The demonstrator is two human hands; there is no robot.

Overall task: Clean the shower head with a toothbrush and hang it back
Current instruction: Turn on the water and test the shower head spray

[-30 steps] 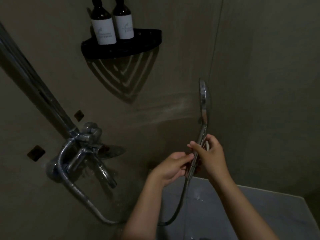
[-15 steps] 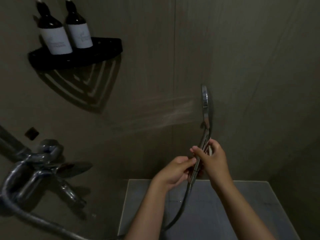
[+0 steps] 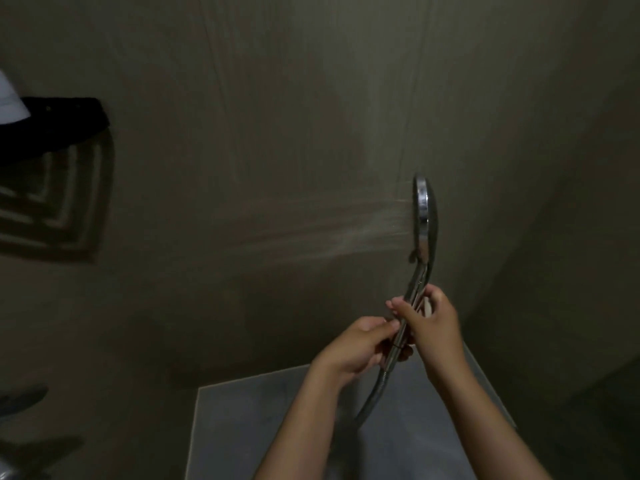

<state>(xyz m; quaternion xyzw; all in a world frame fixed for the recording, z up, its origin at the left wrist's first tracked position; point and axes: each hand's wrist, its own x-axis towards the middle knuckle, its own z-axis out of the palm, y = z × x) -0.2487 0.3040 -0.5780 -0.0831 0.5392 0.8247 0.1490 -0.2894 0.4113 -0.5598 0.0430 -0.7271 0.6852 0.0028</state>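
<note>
The chrome shower head (image 3: 423, 216) stands upright, edge-on to me, and sprays water leftward across the wall. My right hand (image 3: 433, 327) grips its handle, and a pale object, possibly the toothbrush, shows under that hand's fingers. My left hand (image 3: 360, 344) pinches the lower end of the handle where the metal hose (image 3: 372, 396) joins it. The hose curves down and away between my forearms.
A black corner shelf (image 3: 59, 124) with a white-labelled bottle (image 3: 8, 102) sits at the left edge. The chrome tap (image 3: 20, 400) is barely visible at the lower left. A grey ledge (image 3: 221, 420) lies below my hands. Tiled walls meet in a corner on the right.
My view has swung to the right, so the shelf and tap slid toward the left edge. Both hands keep their hold on the handle and water keeps spraying left.
</note>
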